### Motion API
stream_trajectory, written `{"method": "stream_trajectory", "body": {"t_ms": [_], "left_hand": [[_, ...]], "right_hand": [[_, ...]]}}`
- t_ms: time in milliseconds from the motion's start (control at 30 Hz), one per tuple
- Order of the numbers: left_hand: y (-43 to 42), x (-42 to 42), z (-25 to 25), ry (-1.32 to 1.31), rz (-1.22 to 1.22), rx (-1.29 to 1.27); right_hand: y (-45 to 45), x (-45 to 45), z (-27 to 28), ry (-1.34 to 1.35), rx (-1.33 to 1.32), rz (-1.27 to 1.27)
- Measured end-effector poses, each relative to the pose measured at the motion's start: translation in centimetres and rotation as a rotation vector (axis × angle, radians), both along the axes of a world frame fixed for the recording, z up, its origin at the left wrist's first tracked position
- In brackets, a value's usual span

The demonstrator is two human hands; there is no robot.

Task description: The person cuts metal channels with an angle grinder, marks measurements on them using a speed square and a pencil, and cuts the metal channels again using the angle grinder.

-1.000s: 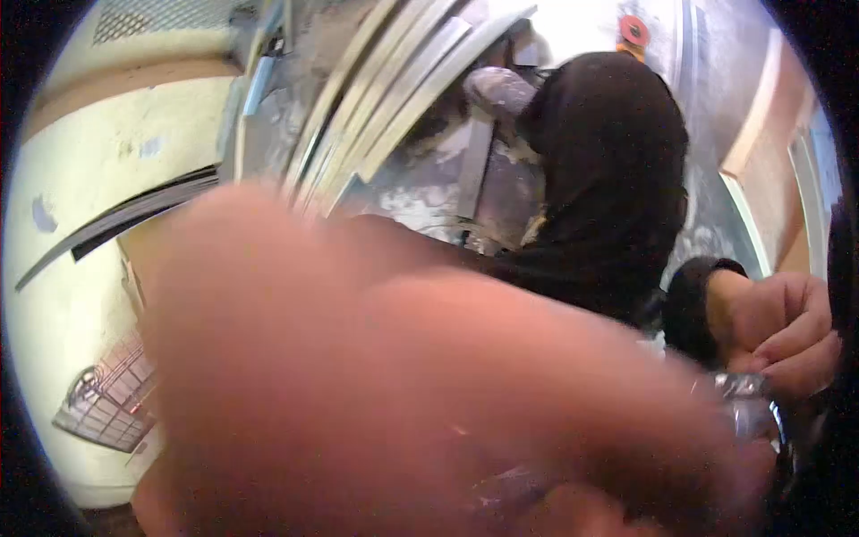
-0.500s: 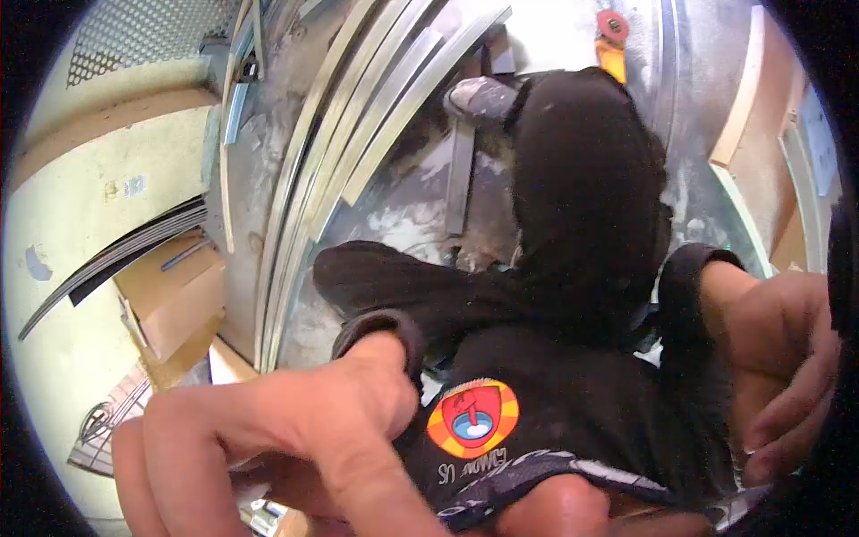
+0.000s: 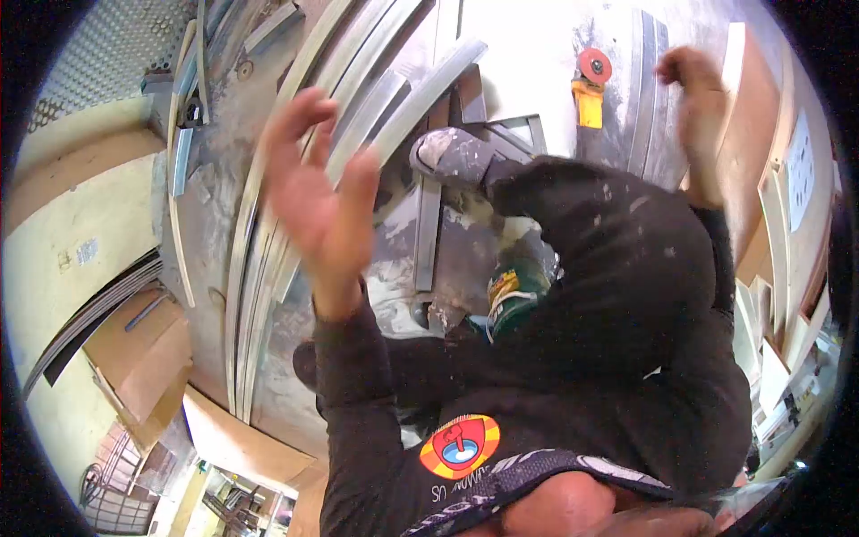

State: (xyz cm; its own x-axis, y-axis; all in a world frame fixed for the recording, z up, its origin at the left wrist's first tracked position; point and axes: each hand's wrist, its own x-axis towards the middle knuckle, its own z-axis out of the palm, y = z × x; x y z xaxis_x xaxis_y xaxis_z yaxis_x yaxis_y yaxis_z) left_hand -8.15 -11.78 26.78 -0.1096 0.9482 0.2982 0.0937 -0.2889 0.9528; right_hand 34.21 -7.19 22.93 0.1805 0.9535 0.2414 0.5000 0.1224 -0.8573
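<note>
My left hand point(image 3: 322, 192) is raised at the left centre with its fingers spread and nothing in it, over long pale metal strips point(image 3: 268, 233). At the upper right, my right hand point(image 3: 702, 112) reaches forward, slightly blurred, with its fingers apart and nothing visible in them. Beside it lies a yellow power tool with a red disc point(image 3: 594, 67), apart from the hand. A grey metal bar point(image 3: 428, 233) lies on the floor below my dusty shoe point(image 3: 456, 154).
A green container point(image 3: 514, 304) stands between my legs. Brown boards point(image 3: 756, 125) lean at the right. At the left are a cardboard box point(image 3: 143, 353), dark curved strips point(image 3: 89, 313) and a perforated panel point(image 3: 107, 58). A wire basket point(image 3: 116, 501) is at the lower left.
Both hands have moved forward and away from near my head, the left one opening. The view has shifted, bringing the green container and more of the right side into sight.
</note>
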Motion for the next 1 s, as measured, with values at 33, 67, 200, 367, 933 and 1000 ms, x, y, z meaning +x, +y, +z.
{"method": "stream_trajectory", "body": {"t_ms": [33, 67, 200, 367, 933, 1000], "left_hand": [[1.5, -0.5, -4.3, 0.176, 0.039, -0.253], [2.5, -1.5, -9.8, 0.351, 0.076, -0.349], [1.1, -5.3, -23.8, 0.866, 0.021, -0.346], [1.1, -5.9, -27.6, 0.959, -0.203, -0.475], [2.3, -0.7, -21.8, 1.083, -0.188, -0.34], [2.7, 0.8, -18.8, 1.094, -0.188, -0.427]], "right_hand": [[0.3, 0.6, -6.6, 0.115, -0.134, -0.191], [-0.2, 2.4, -13.1, -0.055, -0.221, -0.338], [-4.8, -2.3, -22.7, -0.467, -0.125, -0.254], [-1.6, -14.4, -25.2, -0.507, -0.394, 0.18], [-5.0, -4.7, -24.7, -0.579, -0.052, -0.144], [-7.7, -2.0, -26.1, -0.584, -0.118, -0.285]]}}
